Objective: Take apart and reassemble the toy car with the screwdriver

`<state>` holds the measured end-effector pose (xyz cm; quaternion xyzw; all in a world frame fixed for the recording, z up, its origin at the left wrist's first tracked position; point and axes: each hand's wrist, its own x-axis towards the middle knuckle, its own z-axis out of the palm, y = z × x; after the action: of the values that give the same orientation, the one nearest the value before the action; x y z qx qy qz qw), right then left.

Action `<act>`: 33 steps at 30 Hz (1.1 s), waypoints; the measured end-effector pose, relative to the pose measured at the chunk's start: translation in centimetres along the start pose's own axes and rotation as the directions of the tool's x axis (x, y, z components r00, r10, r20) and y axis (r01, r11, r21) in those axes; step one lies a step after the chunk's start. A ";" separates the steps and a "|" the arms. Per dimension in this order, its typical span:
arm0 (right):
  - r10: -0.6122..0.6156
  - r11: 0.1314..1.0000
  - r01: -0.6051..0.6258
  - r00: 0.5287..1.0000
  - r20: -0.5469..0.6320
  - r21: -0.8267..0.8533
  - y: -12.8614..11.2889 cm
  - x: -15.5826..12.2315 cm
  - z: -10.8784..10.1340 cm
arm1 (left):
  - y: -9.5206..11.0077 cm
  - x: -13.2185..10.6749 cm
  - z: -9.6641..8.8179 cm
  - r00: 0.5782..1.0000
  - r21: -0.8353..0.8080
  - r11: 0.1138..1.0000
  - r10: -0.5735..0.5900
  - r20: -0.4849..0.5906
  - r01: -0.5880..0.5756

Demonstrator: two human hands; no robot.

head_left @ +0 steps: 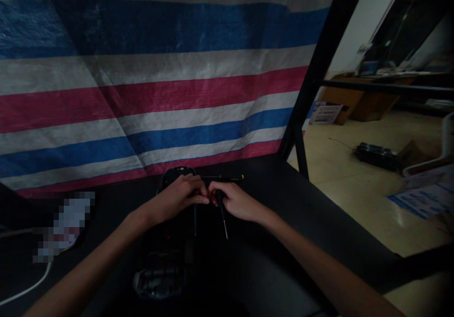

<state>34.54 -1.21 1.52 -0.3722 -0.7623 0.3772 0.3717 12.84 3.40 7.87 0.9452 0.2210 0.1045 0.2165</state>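
Observation:
In my right hand (241, 202) is a screwdriver (222, 209) with a black handle, its metal shaft pointing down towards me. My left hand (179, 193) lies over a dark device (159, 281), thumb and fingers drawn together. Whatever they hold is hidden. The fingertips of both hands almost meet. The device is long and dark, with a rounded end beyond my left hand and a clear or shiny end near me; its kind is hard to make out. A thin rod (195, 220) shows below my left fingers. Just beyond my hands lies another screwdriver (231, 177) with a black and yellow handle.
A striped tarp (159, 71) hangs behind the black table (298, 198). At left lie a blurred-out flat object (67, 227) and a white cable (35, 291). A black metal frame (301, 109) stands at the right corner. Boxes and papers lie on the floor beyond.

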 end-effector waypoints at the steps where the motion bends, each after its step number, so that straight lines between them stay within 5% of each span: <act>1: 0.003 1.000 -0.003 1.000 -0.005 -0.006 0.2 0.0 -0.2 | 0.3 0.2 0.2 1.000 0.024 1.000 -0.005 -0.017 0.006; 6: 0.044 0.998 -0.045 0.999 -0.023 -0.039 0.9 -0.1 -1.3 | 1.3 0.5 0.6 0.997 0.127 0.991 -0.042 -0.069 0.050; 9: 0.079 0.995 -0.082 0.996 -0.047 -0.058 1.1 -0.1 -1.7 | 0.0 -0.7 0.0 0.975 0.094 0.990 -0.085 -0.203 0.106; 14: 0.107 0.990 -0.113 0.992 -0.070 -0.084 1.1 -0.2 -2.1 | -4.0 -5.0 0.4 0.820 -0.145 0.954 -0.301 -0.487 0.264; 16: 0.120 0.988 -0.125 0.991 -0.061 -0.086 1.1 -0.3 -2.2 | -5.1 -6.6 1.3 0.778 -0.435 0.862 -0.455 -0.433 0.262; 18: 0.136 0.987 -0.139 0.990 -0.039 -0.085 1.1 -0.4 -2.3 | -5.5 -7.7 2.3 0.734 -0.707 0.668 -0.597 -0.324 0.231; 20: 0.151 0.986 -0.152 0.988 -0.013 -0.063 1.2 -0.5 -2.6 | -5.3 -8.3 3.2 0.715 -0.853 0.498 -0.653 -0.249 0.157; 23: 0.191 0.980 -0.190 0.982 -0.010 0.056 1.2 -0.6 -3.2 | -4.6 -8.8 3.8 0.706 -0.935 0.354 -0.668 -0.234 0.025; 30: 0.283 0.952 -0.210 0.881 -0.380 0.222 -1.3 1.4 -3.3 | -3.9 -10.8 3.9 0.692 -0.959 0.279 -0.685 -0.229 -0.041; 33: 0.149 0.986 -0.117 0.933 -0.327 0.115 -4.7 3.7 -1.3 | -4.0 -11.0 4.0 0.704 -0.964 0.259 -0.673 -0.228 -0.064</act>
<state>32.66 0.23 7.09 -0.4638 -0.6425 0.3682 0.4863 2.85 0.09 1.41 0.4814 0.3687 0.4613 0.6477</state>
